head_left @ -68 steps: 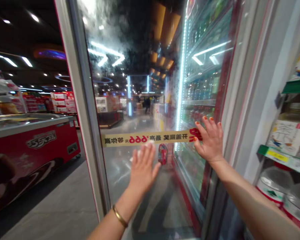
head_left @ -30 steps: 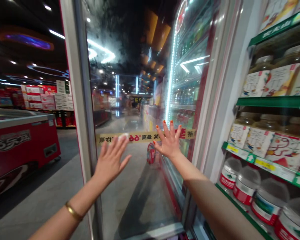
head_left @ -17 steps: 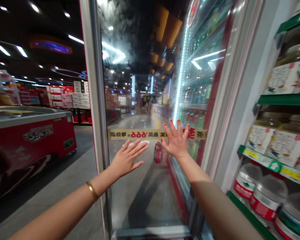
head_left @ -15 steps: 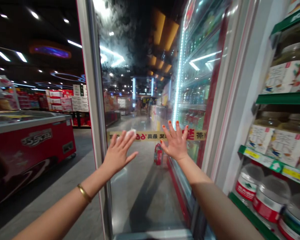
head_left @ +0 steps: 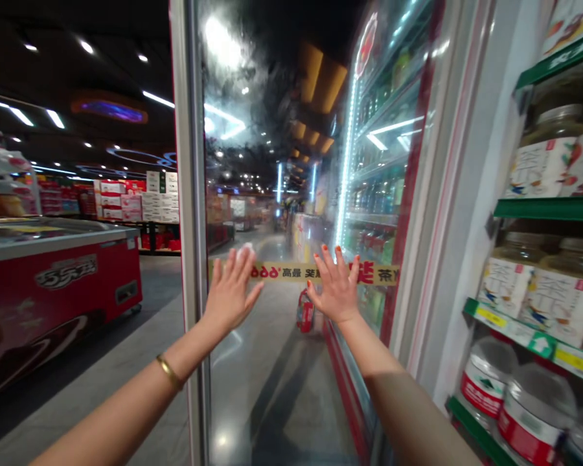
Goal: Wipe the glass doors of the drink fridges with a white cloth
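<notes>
The left hand (head_left: 230, 294) and right hand (head_left: 335, 294) pressed flat on the glass door (head_left: 272, 162), fingers (head_left: 232, 264) spread wide. A white wad (head_left: 245, 248) sat under the left fingertips, at 12 o'clock, on the sticker (head_left: 284, 272) running 9-to-3.

Dim shop under a dark ceiling (head_left: 78, 26), with small spots and strip lights (head_left: 53, 118) far left. Brightest is a vertical LED strip (head_left: 344, 188) in the cooler (head_left: 393, 129) on the right; its glare spreads over the glass door (head_left: 267, 129), hazed and mottled in its upper part. The left hand (head_left: 230, 292) and right hand (head_left: 335, 292) on it are evenly lit and fairly sharp. The floor (head_left: 126, 369) gleams with reflections. At the near right edge the bottles (head_left: 534, 414) smear, stretched by the wide lens.
</notes>
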Demonstrator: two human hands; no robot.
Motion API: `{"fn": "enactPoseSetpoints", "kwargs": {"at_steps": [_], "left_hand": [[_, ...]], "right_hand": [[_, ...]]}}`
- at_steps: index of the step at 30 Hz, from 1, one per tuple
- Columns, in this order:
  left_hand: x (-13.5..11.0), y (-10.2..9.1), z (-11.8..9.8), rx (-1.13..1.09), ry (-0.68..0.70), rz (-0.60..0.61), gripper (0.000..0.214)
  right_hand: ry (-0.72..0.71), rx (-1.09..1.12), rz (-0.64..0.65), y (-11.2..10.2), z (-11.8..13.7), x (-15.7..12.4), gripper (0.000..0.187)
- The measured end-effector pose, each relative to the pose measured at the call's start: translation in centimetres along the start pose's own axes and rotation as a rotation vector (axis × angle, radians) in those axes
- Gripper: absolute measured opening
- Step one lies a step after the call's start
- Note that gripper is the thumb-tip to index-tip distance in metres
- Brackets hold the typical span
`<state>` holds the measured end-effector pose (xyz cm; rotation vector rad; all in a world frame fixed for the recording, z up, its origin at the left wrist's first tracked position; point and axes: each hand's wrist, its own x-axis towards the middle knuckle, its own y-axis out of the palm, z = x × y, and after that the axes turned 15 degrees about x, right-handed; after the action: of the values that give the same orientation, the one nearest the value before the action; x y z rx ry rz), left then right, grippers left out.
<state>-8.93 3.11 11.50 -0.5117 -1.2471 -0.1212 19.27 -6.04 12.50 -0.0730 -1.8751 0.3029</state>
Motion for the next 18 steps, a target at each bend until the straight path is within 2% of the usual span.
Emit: {"fn": "enactPoseSetpoints", "kwargs": {"at_steps": [2,3,4,6,8,10,11,12,13,15,17,18], "left_hand": [[3.2,-0.1,0.0,-0.033,-0.215,0.041,0.086],[4.6,0.0,-0.8,-0.053,-0.238,0.04,0.088],[5.7,0.0,-1.9,-0.059,-0.191,0.03,0.09],[6.3,0.2,-4.5,-0.071,0.089,0.024,0.092],[5.2,0.2,-5.9,-0.094,0.411,0.028,0.093],[4.0,0.1,-5.4,-0.117,0.632,0.025,0.09],[4.0,0.0,-4.6,-0.117,0.672,0.012,0.087],[4.5,-0.1,-3.6,-0.106,0.652,-0.003,0.085],[5.6,-0.2,-2.7,-0.089,0.572,-0.018,0.083],[8.7,-0.5,-2.1,-0.059,0.32,-0.048,0.082],[11.4,-0.8,-3.7,-0.059,0.153,-0.064,0.082],[12.1,-0.9,-5.1,-0.069,0.164,-0.063,0.081]], "right_hand": [[0.012,0.026,-0.017,0.1,0.1,0.1,0.081],[0.021,0.044,-0.027,0.1,0.1,0.1,0.082],[0.03,0.066,-0.035,-0.1,0.0,0.0,0.082],[0.038,0.123,-0.03,-0.8,-0.5,-0.2,0.083],[0.033,0.155,0.0,-1.9,-1.8,-1.0,0.084],[0.032,0.122,0.02,-3.2,-3.6,-2.1,0.086],[0.036,0.086,0.014,-3.8,-4.5,-2.8,0.087],[0.043,0.046,-0.001,-4.2,-5.3,-3.5,0.089],[0.051,0.008,-0.014,-4.4,-6.0,-4.1,0.091],[0.061,-0.056,-0.026,-4.5,-7.0,-5.2,0.094],[0.055,-0.102,-0.029,-4.1,-7.5,-5.9,0.093],[0.047,-0.117,-0.035,-3.9,-7.6,-6.1,0.092]]}}
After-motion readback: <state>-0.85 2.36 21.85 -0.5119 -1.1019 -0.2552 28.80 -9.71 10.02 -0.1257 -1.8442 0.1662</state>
